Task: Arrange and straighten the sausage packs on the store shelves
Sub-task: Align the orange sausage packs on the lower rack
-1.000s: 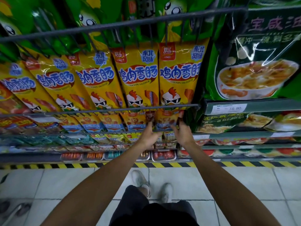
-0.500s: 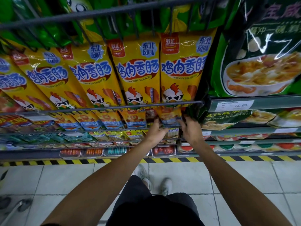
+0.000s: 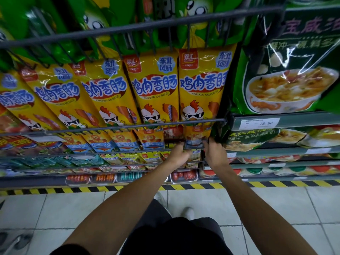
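Pale tiled floor (image 3: pixel 276 208); yellow-black hazard stripe (image 3: pixel 202 186) along shelving base; grey wire rails (image 3: pixel 110 128); dim light.

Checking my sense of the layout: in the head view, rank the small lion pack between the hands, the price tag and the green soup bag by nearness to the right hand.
1. Small lion pack, at the right hand's fingertips.
2. Price tag, up-right.
3. Green soup bag, above the tag.

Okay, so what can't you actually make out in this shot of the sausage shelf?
Head view only:
- Fingertips of the left hand and right hand: tucked behind the small pack, so the grip is unclear.
- Price tag: only 15.90 reads; the rest is too small.
- Lower shelf packs: blurred, labels unreadable.
- Green soup pack: cut off by the right edge.
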